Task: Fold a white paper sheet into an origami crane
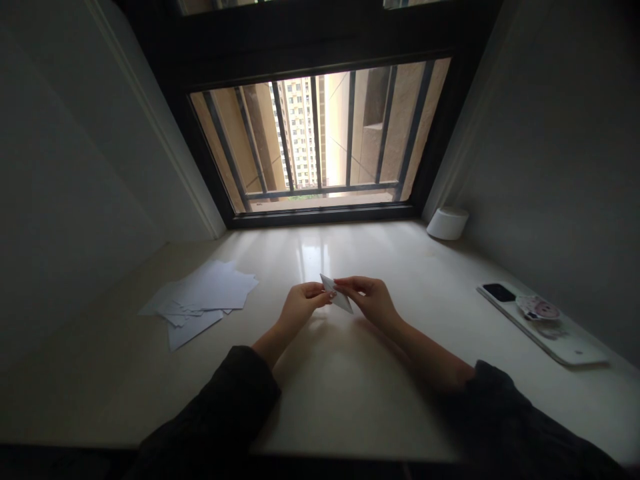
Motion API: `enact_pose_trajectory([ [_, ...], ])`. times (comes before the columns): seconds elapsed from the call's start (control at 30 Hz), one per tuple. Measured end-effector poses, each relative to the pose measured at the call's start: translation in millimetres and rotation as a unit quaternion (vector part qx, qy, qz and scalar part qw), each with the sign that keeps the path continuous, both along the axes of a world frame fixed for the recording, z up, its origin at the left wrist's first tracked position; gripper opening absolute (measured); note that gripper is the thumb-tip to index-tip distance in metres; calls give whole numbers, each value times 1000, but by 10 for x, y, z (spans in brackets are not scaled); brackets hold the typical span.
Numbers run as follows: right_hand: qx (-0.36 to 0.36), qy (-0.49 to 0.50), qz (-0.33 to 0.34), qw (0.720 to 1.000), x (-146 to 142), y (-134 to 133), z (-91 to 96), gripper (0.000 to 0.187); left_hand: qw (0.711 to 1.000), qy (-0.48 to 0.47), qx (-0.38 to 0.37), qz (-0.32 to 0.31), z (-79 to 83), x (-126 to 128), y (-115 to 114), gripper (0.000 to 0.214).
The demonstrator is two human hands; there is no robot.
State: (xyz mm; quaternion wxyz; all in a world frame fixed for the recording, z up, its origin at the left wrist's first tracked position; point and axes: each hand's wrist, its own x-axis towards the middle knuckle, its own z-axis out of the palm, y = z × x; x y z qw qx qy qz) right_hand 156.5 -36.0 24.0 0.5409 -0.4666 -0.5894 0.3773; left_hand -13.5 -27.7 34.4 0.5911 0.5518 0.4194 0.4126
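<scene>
The bare left hand and bare right hand pinched close together, dark-sleeved arms angled toward the far side.

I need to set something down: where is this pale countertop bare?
Bare: between the right hand and the phone, and between the left hand and the window frame. Crowded: the left, under loose papers, and the middle, where both hands hold a small paper.

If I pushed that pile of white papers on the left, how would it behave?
The white papers would probably slide apart, since they lie loosely overlapped at uneven angles. Each looks thin, so likely light and rather floppy. The shiny counter beneath might let them skid.
</scene>
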Motion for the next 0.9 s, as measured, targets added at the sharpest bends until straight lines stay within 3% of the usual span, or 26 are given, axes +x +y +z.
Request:
enact_pose_trajectory([
  [0.13, 15, -30, 20, 999, 0, 1, -25, 28, 999, 33, -11, 5, -5, -8, 8, 31],
  [0.3, -30, 17, 47, 998, 10, 8, -24, 42, 998, 59, 1, -4, -2, -16, 4, 36],
  [0.47, -56, 45, 59, 996, 4, 10, -4, 44, 997, 73, 26, 6, -2, -6, -6, 27],
  [0.6, -97, 76, 77, 989, -11, 20, -16, 41, 996, 72, 33, 32, 7, -8, -2, 27],
  [0.73, -108, 45, 89, 989, -15, 26, -30, 38, 994, 69, 44, 66, -4, -20, 9, 29],
  [0.9, -130, 27, 107, 985, -8, 10, -21, 37, 995, 73, 41, 62, 5, -23, 2, 30],
])
